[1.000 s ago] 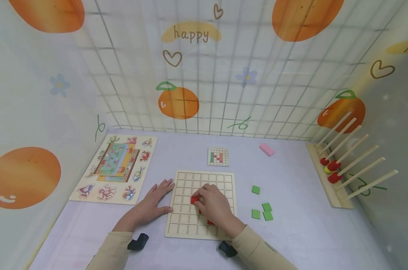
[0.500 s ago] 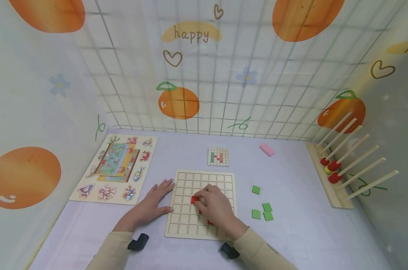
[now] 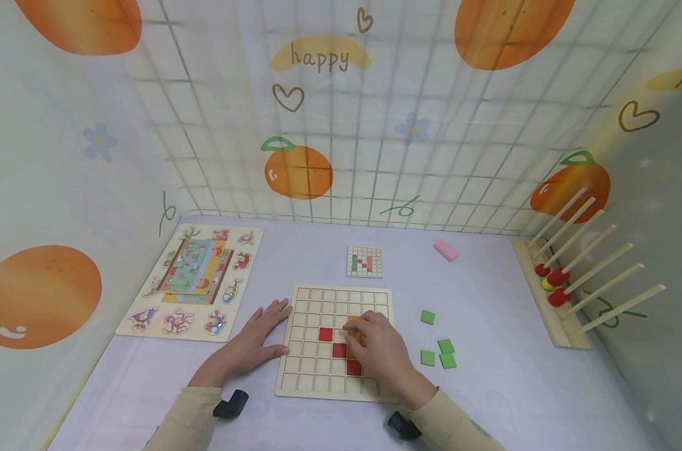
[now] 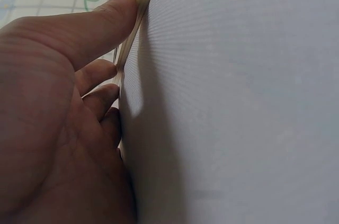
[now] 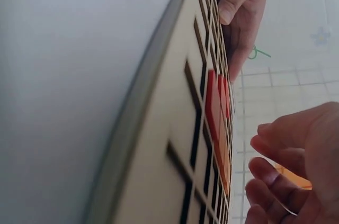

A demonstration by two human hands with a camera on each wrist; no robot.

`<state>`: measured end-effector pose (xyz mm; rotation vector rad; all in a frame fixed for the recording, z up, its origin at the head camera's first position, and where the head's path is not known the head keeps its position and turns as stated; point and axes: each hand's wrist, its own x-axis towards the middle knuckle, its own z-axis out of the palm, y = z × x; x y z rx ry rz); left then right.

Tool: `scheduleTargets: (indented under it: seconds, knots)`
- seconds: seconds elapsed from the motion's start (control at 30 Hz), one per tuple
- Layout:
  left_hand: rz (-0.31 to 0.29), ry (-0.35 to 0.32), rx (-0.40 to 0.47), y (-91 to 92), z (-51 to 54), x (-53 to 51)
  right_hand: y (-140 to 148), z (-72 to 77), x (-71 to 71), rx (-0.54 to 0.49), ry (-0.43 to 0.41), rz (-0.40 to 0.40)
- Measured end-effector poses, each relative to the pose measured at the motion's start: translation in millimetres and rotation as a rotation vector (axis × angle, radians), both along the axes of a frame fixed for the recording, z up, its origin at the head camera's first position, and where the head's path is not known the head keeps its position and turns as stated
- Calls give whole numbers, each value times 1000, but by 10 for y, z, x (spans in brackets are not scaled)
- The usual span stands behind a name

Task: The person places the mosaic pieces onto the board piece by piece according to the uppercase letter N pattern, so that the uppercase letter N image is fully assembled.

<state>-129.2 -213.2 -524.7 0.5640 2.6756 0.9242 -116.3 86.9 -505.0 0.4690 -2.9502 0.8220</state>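
Observation:
A square wooden grid board point(image 3: 307, 379) lies on the table in the head view. Three red tiles point(image 3: 339, 350) run diagonally across its cells. To their right are orange tiles point(image 3: 353, 320), partly hidden by my right hand point(image 3: 385, 347). That hand hovers over the board, fingers loosely bent; the right wrist view shows nothing between thumb and fingertips point(image 5: 264, 128). My left hand point(image 3: 253, 341) rests at the board's left edge, its fingers extended; in the left wrist view the thumb point(image 4: 114, 15) touches the board's edge.
Several green tiles point(image 3: 428, 357) lie right of the board. Beyond it are a small pattern card point(image 3: 365, 250) and a pink block point(image 3: 445, 250). A sea-animal puzzle board point(image 3: 128, 326) sits at left; a peg rack point(image 3: 566, 338) with beads stands at right.
My right hand has come away from the red tile and moved right, uncovering the three red tiles and some orange ones. The left hand has stayed in place.

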Motion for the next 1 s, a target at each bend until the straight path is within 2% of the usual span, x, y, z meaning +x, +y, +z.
scheduleTargets:
  seconds: [0.27, 0.43, 0.67, 0.83, 1.0]
  knots:
    - [0, -7, -3, -1, -11, 1, 232, 25, 28, -6, -14, -62]
    - [-6, 8, 1, -8, -14, 0, 415, 25, 35, 4, 8, -100]
    - [-29, 31, 16, -6, -19, 1, 703, 10, 38, -3, -13, -158]
    - [-28, 31, 10, -10, -18, 5, 904, 11, 13, 14, 4, -179]
    - [-22, 19, 5, -7, -8, 6, 1079, 28, -35, 19, -16, -200]
